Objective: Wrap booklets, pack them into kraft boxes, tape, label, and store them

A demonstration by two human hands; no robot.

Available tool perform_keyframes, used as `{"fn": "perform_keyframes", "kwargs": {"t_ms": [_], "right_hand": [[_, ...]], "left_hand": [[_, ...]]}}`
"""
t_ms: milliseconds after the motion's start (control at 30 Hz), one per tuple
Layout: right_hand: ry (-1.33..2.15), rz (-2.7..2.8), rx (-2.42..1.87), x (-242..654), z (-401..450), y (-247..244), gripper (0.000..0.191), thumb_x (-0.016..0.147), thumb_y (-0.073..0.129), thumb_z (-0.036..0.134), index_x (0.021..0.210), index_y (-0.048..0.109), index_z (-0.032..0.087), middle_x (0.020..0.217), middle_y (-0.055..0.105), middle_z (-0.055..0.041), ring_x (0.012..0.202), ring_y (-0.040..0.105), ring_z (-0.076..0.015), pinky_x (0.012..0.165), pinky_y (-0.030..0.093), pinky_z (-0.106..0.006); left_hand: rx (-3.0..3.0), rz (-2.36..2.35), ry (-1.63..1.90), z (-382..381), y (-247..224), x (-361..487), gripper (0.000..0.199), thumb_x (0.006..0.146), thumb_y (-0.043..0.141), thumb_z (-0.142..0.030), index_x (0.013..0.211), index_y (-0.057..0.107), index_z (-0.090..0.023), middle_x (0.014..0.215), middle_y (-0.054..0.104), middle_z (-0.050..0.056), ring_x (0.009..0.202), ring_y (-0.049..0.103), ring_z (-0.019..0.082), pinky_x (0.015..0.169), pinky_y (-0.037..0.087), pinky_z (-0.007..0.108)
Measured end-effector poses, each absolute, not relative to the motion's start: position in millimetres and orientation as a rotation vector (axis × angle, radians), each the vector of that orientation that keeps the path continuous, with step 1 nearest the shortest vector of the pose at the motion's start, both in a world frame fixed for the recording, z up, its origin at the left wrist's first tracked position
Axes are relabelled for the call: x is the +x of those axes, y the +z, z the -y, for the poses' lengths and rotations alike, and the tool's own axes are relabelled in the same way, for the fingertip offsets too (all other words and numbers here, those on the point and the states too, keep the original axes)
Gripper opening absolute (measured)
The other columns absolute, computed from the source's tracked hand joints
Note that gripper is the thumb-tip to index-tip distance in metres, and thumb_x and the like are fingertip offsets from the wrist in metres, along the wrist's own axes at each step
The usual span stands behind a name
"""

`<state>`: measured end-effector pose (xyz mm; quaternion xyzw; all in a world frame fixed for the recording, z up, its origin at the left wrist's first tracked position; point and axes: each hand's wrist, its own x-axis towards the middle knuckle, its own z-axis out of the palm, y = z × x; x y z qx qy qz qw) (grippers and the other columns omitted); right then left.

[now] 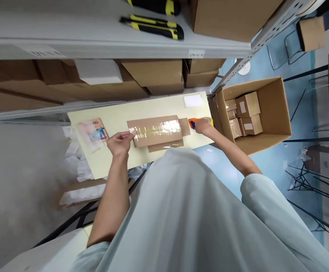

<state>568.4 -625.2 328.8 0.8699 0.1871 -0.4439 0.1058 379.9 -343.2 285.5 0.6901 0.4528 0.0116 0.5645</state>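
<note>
A flat brown cardboard box (156, 132) lies on the cream-coloured table, with shiny clear tape (168, 127) along its top. At the box's left end, the fingers of my left hand (121, 142) are pinched together on the edge, where the tape also ends. Beyond the box's right end, my right hand (204, 126) is closed around an orange tape dispenser (192, 122), mostly covered by the hand. Another piece of cardboard (166, 146) shows under the box's near side. Left of my left hand lies a colourful printed package (96, 130) with a clear wrapper.
A large open carton (272, 109) holding several small boxes stands right of the table (119, 113). Above the far edge, a metal shelf (96, 47) carries yellow-and-black utility knives (156, 27). Cartons (156, 75) fill the level below. A white label (193, 100) lies near the back.
</note>
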Motion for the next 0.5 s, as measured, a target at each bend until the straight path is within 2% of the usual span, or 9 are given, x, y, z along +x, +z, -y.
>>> {"fn": "perform_keyframes", "kwargs": {"t_ms": [167, 267, 333, 400, 500], "right_hand": [[-1.186, -0.633, 2.679, 540, 630, 373, 0.034, 0.109, 0.055, 0.037, 0.123, 0.077, 0.015, 0.13, 0.079, -0.0248, 0.124, 0.075, -0.0387, 0.101, 0.057, -0.044], [-1.026, -0.682, 2.814, 530, 614, 399, 0.04, 0.111, 0.051, 0.04, 0.132, 0.071, 0.013, 0.132, 0.079, -0.0238, 0.124, 0.075, -0.0364, 0.1, 0.057, -0.039], [-0.948, -0.742, 2.933, 530, 593, 413, 0.039, 0.109, 0.053, 0.039, 0.135, 0.067, 0.015, 0.132, 0.078, -0.0215, 0.125, 0.074, -0.0361, 0.101, 0.057, -0.038], [-0.871, -0.842, 3.004, 536, 565, 429, 0.038, 0.108, 0.052, 0.037, 0.137, 0.065, 0.016, 0.133, 0.077, -0.0208, 0.125, 0.074, -0.0369, 0.101, 0.057, -0.039], [-0.75, -1.022, 3.052, 551, 511, 461, 0.042, 0.108, 0.049, 0.037, 0.141, 0.059, 0.013, 0.134, 0.076, -0.0246, 0.126, 0.073, -0.0406, 0.104, 0.056, -0.044]], "left_hand": [[1.751, -1.27, -0.02, 319, 295, 354, 0.027, 0.073, 0.084, -0.04, 0.072, 0.062, -0.024, 0.07, 0.069, 0.004, 0.089, 0.076, 0.031, 0.086, 0.063, 0.044], [1.785, -1.299, 0.049, 303, 308, 344, 0.019, 0.07, 0.08, -0.034, 0.072, 0.064, -0.025, 0.076, 0.072, 0.009, 0.1, 0.077, 0.042, 0.099, 0.061, 0.059], [1.809, -1.236, 0.186, 299, 321, 349, 0.017, 0.069, 0.08, -0.03, 0.083, 0.07, -0.025, 0.094, 0.078, 0.013, 0.111, 0.076, 0.045, 0.108, 0.057, 0.063], [1.966, -0.98, 0.386, 300, 340, 364, 0.023, 0.08, 0.073, -0.033, 0.101, 0.076, -0.026, 0.116, 0.078, 0.018, 0.122, 0.072, 0.045, 0.117, 0.054, 0.063], [2.089, -0.534, 0.651, 307, 381, 401, 0.032, 0.098, 0.06, -0.04, 0.124, 0.077, -0.031, 0.133, 0.076, 0.014, 0.131, 0.068, 0.04, 0.12, 0.054, 0.06]]}}
